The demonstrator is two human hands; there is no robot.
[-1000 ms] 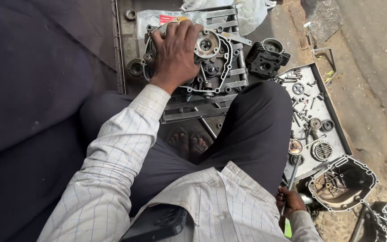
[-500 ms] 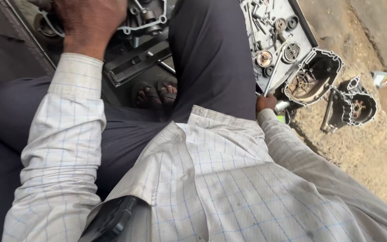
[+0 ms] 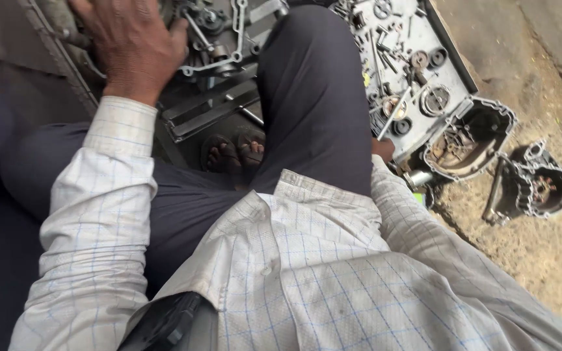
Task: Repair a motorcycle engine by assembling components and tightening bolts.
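My left hand [image 3: 131, 42] lies on top of a grey engine case [image 3: 219, 39] at the upper left, its fingers cut off by the frame's top edge. My right hand [image 3: 383, 149] shows only a little, between my raised knee and my checked sleeve. It is closed on a slim metal rod tool [image 3: 395, 112] that points up over a metal tray [image 3: 453, 62] of small parts.
The tray holds several gears, bearings and bolts. Two open engine covers [image 3: 466, 140] [image 3: 538, 185] lie on the dirt ground at the right. My sandalled foot [image 3: 235, 153] rests beside metal bars under the engine case. A dark object [image 3: 164, 322] sits at my shirt's lower edge.
The view has swung down and right, so the engine case now sits at the top edge. My right hand and its tool have come up toward the tray.
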